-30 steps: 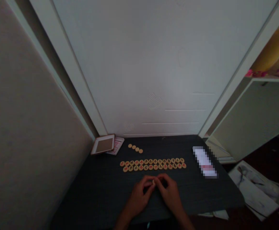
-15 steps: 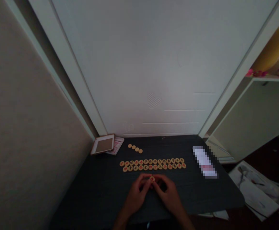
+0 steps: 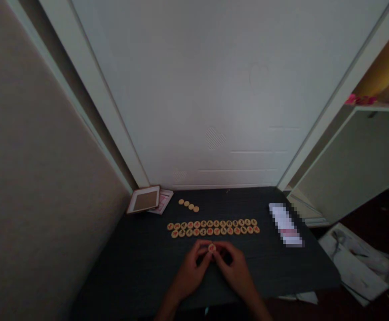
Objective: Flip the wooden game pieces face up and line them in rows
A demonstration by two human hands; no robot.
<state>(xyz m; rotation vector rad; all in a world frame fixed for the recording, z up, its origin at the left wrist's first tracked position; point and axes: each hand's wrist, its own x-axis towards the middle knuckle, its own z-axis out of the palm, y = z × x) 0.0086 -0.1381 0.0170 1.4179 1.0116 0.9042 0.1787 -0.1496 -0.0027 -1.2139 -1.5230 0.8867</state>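
Between my two hands is a round wooden Chinese chess piece (image 3: 212, 248) with a red character facing up. My left hand (image 3: 194, 265) pinches it from the left, thumb and fingers closed at its edge. From the other side my right hand (image 3: 230, 264) grips the same piece, thumb tip near the left thumb. Just beyond the fingers, two long rows of chess pieces (image 3: 210, 231) lie side by side, showing red and black characters. Farther back, a short slanted line of pieces (image 3: 190, 207) shows plain faces.
A framed board (image 3: 144, 200) rests over a pink-and-white sheet (image 3: 163, 201) at the desk's back left. On the right lies a blurred white object (image 3: 286, 225). A white panel (image 3: 214, 102) rises behind the dark desk (image 3: 141, 267). Beyond the right edge stands a white box (image 3: 358, 263).
Both hands still hold the chess piece in nearly the same place. The piece appears slightly turned between the fingertips, and the view has shifted a little.
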